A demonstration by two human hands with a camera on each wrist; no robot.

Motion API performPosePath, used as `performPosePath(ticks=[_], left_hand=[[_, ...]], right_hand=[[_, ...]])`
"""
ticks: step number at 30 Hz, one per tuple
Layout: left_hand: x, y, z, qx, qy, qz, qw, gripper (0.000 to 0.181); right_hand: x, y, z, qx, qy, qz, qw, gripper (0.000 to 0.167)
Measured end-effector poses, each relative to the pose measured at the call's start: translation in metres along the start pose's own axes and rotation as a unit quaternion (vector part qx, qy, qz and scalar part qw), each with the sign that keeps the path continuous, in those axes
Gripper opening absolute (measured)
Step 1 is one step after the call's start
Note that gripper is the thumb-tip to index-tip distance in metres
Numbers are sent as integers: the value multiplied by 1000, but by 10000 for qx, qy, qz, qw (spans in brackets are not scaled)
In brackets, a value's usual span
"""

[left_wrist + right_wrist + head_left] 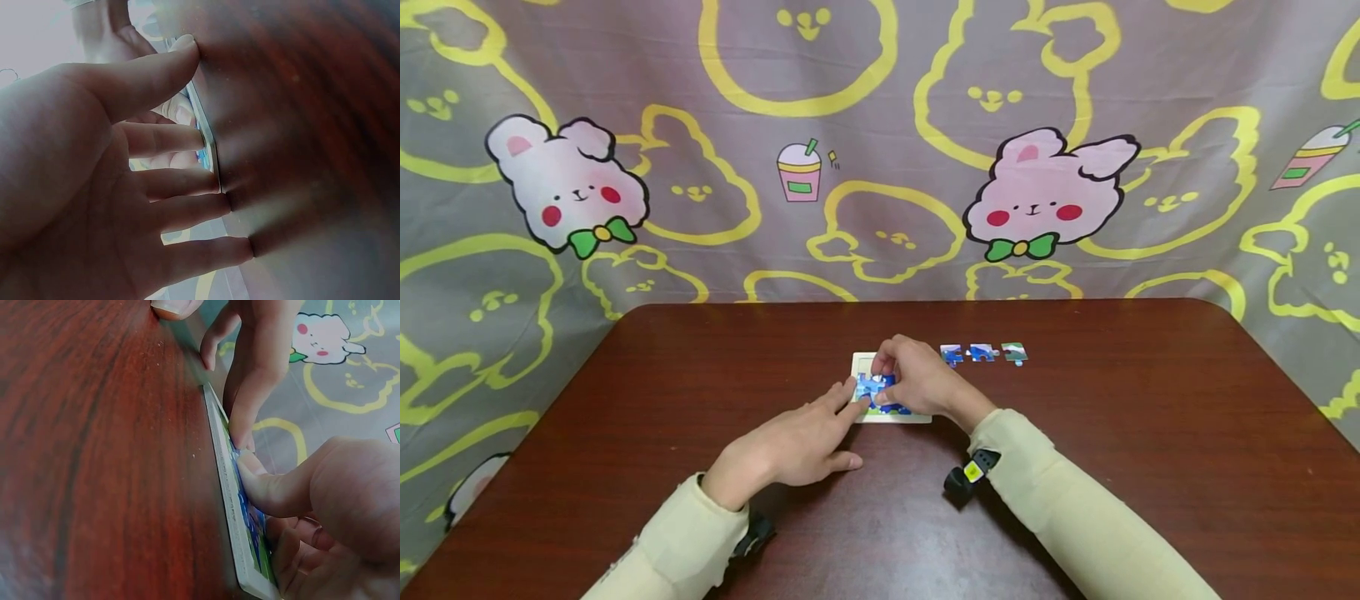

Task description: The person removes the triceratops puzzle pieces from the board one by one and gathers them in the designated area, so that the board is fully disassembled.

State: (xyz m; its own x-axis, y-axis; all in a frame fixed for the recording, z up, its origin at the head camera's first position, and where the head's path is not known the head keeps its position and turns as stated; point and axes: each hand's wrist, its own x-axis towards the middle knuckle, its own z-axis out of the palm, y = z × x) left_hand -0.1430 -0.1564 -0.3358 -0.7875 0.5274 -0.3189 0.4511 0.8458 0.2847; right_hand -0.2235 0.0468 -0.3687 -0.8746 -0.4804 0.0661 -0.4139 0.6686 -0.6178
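Note:
A small puzzle in a white frame (892, 420) lies on the table, with blue and green pieces in its lower part. My right hand (925, 379) is over it, fingers bent and thumb down, pinching a blue puzzle piece (887, 380) at the surface. In the right wrist view the thumb of my right hand (350, 500) touches the picture beside the frame's rim (232, 506). The fingers of my left hand (793, 442) are extended, their tips on the frame's left side and the table next to it; the left wrist view shows this hand (112, 162) with fingers spread.
Several loose puzzle pieces (981, 352) lie in a row to the right of the frame, on the brown table (1112, 400). Behind the table's far edge hangs a grey curtain (880, 158) with cartoon figures.

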Motion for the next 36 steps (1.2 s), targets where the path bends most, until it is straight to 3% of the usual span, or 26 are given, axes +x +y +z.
performPosePath(ticks=[6, 22, 30, 36], left_hand=[[1, -1, 1, -12, 31, 46, 10000, 76], [2, 0, 1, -44, -28, -28, 10000, 75], [3, -6, 4, -46, 76, 190, 9998, 77], [1, 0, 0, -99, -20, 3, 9999, 75]], right_hand=[[-3, -2, 3, 372, 31, -73, 9993, 33], [-4, 4, 4, 421, 131, -230, 9988, 35], [-5, 4, 3, 471, 167, -51, 9987, 32], [-5, 2, 2, 466, 84, 63, 9989, 32]])
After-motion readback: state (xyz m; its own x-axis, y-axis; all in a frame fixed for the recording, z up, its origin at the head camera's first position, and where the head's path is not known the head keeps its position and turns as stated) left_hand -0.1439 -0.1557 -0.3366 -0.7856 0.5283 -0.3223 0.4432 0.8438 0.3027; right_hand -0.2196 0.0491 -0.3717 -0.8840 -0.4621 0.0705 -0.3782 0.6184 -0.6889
